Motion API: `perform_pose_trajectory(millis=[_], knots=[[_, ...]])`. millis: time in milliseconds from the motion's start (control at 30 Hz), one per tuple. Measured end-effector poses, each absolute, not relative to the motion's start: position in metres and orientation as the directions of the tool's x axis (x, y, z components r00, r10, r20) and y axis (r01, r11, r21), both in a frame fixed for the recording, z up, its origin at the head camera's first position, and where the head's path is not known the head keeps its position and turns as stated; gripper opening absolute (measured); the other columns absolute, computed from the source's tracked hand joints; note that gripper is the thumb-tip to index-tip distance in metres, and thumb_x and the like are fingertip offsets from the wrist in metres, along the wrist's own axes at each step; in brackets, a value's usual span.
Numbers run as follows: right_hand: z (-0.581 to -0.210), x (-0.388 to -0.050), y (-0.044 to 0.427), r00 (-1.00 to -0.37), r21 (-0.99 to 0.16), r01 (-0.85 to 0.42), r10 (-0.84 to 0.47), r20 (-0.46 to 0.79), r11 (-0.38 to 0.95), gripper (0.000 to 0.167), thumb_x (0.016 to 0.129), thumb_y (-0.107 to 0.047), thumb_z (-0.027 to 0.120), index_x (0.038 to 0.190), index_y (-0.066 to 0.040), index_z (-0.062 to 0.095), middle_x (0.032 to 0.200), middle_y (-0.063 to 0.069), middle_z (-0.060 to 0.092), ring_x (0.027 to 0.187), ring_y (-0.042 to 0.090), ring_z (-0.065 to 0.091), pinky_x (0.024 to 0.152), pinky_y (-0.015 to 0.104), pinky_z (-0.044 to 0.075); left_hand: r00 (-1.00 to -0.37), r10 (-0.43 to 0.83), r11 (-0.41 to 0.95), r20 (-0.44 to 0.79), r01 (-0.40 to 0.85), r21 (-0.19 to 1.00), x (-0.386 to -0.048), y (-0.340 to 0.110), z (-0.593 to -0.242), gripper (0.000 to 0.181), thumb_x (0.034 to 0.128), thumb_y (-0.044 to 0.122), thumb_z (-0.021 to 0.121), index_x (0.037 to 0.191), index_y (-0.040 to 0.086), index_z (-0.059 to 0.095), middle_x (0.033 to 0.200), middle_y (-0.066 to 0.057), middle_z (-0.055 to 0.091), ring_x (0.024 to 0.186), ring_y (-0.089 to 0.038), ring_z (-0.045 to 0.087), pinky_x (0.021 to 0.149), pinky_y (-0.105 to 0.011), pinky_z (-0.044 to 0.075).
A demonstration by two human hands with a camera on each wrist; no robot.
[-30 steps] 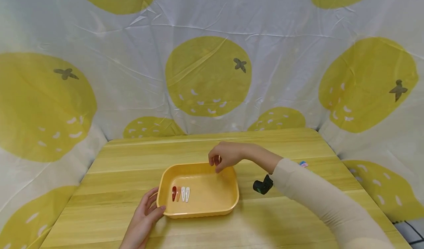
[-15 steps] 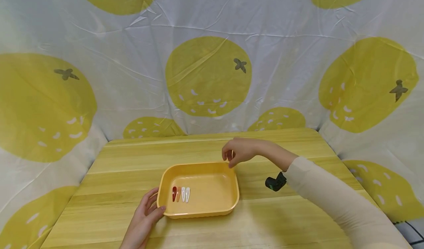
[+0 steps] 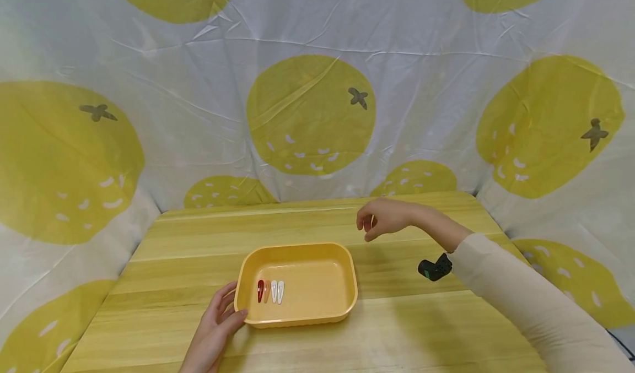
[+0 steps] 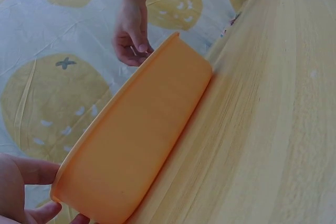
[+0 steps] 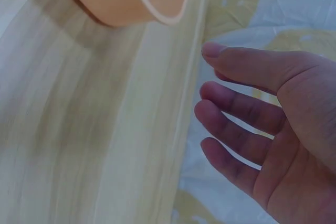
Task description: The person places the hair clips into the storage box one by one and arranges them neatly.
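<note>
Head view: four clips (image 3: 267, 292) already lie in the tray (image 3: 319, 290), any remainder unclear; left hand (image 3: 216, 324) grips it, loosely curled right hand (image 3: 388, 216) holds nothing.

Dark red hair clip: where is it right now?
In the head view, the dark red hair clip lies inside the yellow tray, near its left end, leftmost in a row of four, beside the orange clip.

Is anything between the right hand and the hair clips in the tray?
Only the yellow tray's raised wall: the right hand hangs outside, past the far right corner, and the hair clips lie inside at the left end. Nothing else visible stands between them; the left hand holds the near left corner, off that line.
</note>
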State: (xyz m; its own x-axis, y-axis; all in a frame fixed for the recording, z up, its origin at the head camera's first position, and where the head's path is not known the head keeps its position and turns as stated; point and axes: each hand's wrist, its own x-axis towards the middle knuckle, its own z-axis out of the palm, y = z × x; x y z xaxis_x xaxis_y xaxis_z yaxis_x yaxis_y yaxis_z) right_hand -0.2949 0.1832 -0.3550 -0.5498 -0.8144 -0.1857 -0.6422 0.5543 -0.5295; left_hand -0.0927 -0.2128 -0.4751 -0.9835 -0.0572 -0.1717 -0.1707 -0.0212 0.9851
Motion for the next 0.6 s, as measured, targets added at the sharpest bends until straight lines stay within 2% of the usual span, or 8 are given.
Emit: perform_pose_trajectory(millis=[167, 400, 600], knots=[[-0.357, -0.298, 0.205, -0.584, -0.542, -0.612, -0.791, -0.18, 0.576, 0.018, 0.093, -0.014, 0.079, 0.108, -0.008, 0.07, 0.096, -0.003, 0.067, 0.09, 0.014, 0.067, 0.08, 0.033, 0.056, -0.983, -0.061, -0.018, -0.172, -0.171, 0.985, -0.093, -0.212, -0.475, 0.071, 0.097, -0.006, 0.061, 0.158, 0.002, 0.026, 0.156, -0.028, 0.035, 0.139, -0.042, 0.037, 0.09, -0.027, 0.053], [-0.358, -0.301, 0.235, -0.628, -0.547, -0.574, -0.756, -0.185, 0.61, 0.017, 0.093, -0.009, 0.077, 0.108, -0.006, 0.07, 0.098, 0.003, 0.067, 0.091, 0.016, 0.065, 0.081, 0.035, 0.055, -0.981, -0.055, -0.013, -0.184, -0.184, 0.983, -0.095, -0.213, -0.475, 0.072, 0.098, -0.005, 0.061, 0.159, 0.002, 0.024, 0.157, -0.028, 0.033, 0.141, -0.042, 0.035, 0.093, -0.029, 0.052], [-0.363, -0.303, 0.264, -0.665, -0.56, -0.524, -0.719, -0.2, 0.641, 0.016, 0.094, -0.009, 0.076, 0.109, -0.006, 0.07, 0.096, 0.0, 0.066, 0.091, 0.017, 0.064, 0.085, 0.038, 0.055, -0.982, -0.052, 0.0, -0.184, -0.184, 0.983, -0.096, -0.213, -0.476, 0.071, 0.0987, -0.004, 0.061, 0.159, 0.002, 0.024, 0.158, -0.028, 0.033, 0.14, -0.042, 0.035, 0.093, -0.029, 0.052]])
